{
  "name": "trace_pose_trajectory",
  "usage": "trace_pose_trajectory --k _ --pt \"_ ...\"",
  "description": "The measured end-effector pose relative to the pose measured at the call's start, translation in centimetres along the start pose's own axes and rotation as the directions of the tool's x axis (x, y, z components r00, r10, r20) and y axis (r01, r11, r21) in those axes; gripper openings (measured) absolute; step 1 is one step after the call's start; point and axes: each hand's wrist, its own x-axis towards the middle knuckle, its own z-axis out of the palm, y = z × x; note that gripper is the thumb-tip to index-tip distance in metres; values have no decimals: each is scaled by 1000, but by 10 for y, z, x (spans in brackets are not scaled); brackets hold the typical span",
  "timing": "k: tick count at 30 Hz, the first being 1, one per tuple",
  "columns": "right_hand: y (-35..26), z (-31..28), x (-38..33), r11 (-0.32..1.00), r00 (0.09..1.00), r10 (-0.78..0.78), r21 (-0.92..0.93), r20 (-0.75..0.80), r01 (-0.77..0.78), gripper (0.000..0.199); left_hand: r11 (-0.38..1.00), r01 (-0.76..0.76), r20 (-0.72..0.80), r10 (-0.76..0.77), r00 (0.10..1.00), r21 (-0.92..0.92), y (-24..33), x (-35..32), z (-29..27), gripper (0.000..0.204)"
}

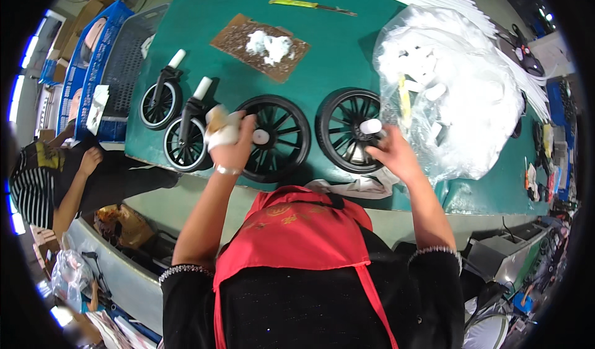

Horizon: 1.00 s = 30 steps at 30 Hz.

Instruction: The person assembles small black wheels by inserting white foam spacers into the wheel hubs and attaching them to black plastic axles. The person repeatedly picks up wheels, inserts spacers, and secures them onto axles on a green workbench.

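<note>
Clutching a crumpled white rag (222,129) in my left hand (232,144), fingers pressed together around it, I hold it just over the rim of the left black spoked plastic wheel (273,138), which lies flat on the green bench (347,51) with a small white cap at its hub (261,137). My right hand (393,154) rests against the right black spoked wheel (350,132), lying flat just beside the first; its grip pinches a short white plastic cylinder (370,126) at that wheel's hub, thumb and fingertips closed on it.

The rag is soft and light and bunches easily, so a full fist suits it. The cylinder looks small, stiff and smooth, likely slippery, so I judge a fingertip pinch on its sides is the place to take it. The wheels look rigid and fairly light, best held by the rim or spokes.

Further out, a big clear plastic bag of white parts (452,82) sits at my right, touching the right wheel's edge. To my left lie two smaller black wheels on forks with white stems (176,110). Beyond the wheels a brown board carries a dab of white grease or wadding (263,45), and a yellow-handled tool (310,5) lies near the far edge. Another person's arm (77,181) shows off the bench at the left, beside blue crates (93,57).
</note>
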Motion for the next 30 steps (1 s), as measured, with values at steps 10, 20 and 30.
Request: trace_pose_trajectory --k 10,20,30 --pt "62 61 -34 674 769 625 588 -132 -448 60 556 706 176 -823 539 439 -72 -93 14 88" --pt "68 54 -7 685 727 641 609 -245 -399 48 425 851 570 -634 523 -308 -101 -83 -17 23" --pt "-58 1 -34 267 904 412 935 110 -235 36 -256 785 769 -510 386 -564 -11 -91 -56 37"
